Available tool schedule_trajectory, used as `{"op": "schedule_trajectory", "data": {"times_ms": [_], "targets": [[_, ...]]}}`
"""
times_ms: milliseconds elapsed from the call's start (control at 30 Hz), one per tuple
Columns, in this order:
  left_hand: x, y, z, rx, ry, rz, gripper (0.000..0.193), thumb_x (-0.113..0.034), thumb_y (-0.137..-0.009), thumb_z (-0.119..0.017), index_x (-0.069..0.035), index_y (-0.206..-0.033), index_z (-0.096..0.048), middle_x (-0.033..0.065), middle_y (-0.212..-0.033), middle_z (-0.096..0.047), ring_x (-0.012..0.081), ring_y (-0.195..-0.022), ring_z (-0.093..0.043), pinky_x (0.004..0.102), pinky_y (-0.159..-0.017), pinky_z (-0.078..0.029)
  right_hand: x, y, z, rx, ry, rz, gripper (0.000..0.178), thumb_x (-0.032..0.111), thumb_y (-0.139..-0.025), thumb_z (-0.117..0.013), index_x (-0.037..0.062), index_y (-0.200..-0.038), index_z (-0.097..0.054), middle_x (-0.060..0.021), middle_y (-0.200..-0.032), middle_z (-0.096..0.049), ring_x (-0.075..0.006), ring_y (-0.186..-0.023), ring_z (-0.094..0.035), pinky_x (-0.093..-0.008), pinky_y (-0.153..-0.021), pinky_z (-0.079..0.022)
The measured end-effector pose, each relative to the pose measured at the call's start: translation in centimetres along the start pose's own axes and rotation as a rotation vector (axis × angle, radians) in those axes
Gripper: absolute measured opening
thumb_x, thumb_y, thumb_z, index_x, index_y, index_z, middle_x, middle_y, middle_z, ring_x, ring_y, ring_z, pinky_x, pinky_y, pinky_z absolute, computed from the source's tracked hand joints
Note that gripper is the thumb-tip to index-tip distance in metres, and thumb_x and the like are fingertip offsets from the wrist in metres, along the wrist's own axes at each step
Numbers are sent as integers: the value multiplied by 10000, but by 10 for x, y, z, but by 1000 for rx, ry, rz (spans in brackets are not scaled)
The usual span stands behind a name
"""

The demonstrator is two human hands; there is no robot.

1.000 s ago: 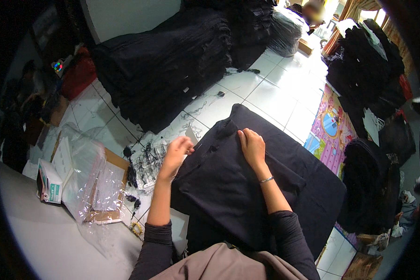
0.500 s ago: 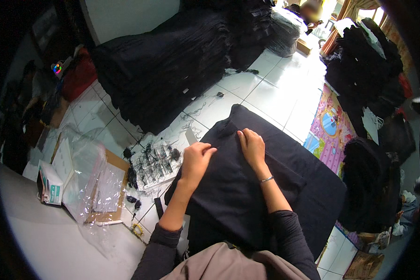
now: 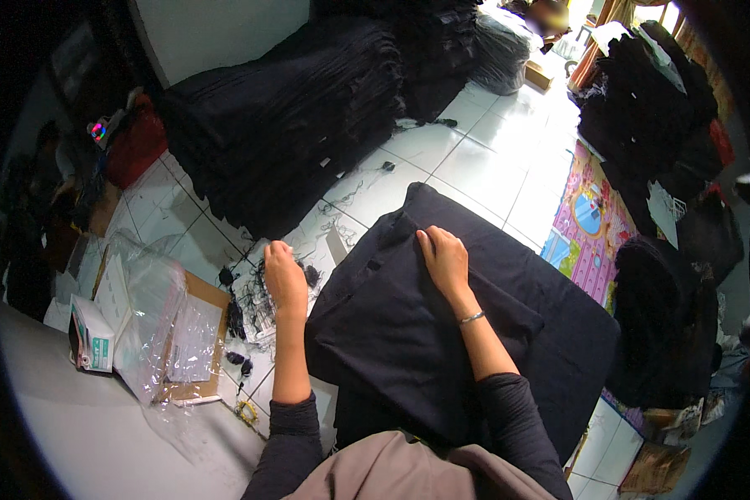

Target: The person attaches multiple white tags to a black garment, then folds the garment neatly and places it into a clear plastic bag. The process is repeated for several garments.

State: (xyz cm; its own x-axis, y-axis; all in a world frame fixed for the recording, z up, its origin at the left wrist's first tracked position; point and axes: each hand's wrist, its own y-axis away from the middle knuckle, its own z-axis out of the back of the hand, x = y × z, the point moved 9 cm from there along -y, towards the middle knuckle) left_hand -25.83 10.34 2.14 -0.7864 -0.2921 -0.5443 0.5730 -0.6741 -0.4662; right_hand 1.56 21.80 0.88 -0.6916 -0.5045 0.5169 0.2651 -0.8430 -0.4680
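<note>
Black fabric lies spread in front of me, folded over itself near its far left corner. My right hand pinches a bit of the cloth near that fold, with a thin bracelet on the wrist. My left hand is off the cloth, over a white tray with black thread tufts in and around it. The left fingers are curled closed; anything in them is too small or hidden to make out. A pale card-like strip stands between the tray and the cloth.
A large heap of black fabric lies beyond the tray. At left are a cardboard sheet under clear plastic and a small box. On the right, a colourful mat lies near more black cloth. Another person is at the far end.
My left hand has moved left, from above the cloth's edge to over the tray of threads. My right hand stays on the cloth, almost unmoved.
</note>
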Motion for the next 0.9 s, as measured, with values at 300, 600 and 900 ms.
{"op": "schedule_trajectory", "data": {"times_ms": [300, 600, 900], "targets": [[-79, 36, -52, 407, 463, -262, 180, -87, -766, -757, 20, -904, -710, 135, -854, -689, 230, -725, -662, 313, -636, -511, 1, 0, 1, -14, -13, 1, 286, 277, -945, -580, 23, -814, -605, -157, -765, -624, -339, -747, -614, -437, -693, -472], [-72, 41, -45, 273, 401, -263, 68, -44, -782, -691, 13, -819, -690, 160, -835, -666, 341, -788, -650, 401, -714, -502, 0, -2, -6, 38, 90, -7, 269, 302, -925, -598, 38, -875, -588, -147, -784, -623, -341, -785, -616, -439, -713, -470], [-74, 34, -52, 245, 290, -488, 75, -30, -828, -653, 22, -868, -687, 155, -874, -673, 304, -798, -652, 376, -724, -506, -15, 135, 152, -132, 321, -179, 393, 180, -835, -698, 61, -1196, -594, -124, -1271, -575, -275, -1185, -543, -490, -989, -386]]}}
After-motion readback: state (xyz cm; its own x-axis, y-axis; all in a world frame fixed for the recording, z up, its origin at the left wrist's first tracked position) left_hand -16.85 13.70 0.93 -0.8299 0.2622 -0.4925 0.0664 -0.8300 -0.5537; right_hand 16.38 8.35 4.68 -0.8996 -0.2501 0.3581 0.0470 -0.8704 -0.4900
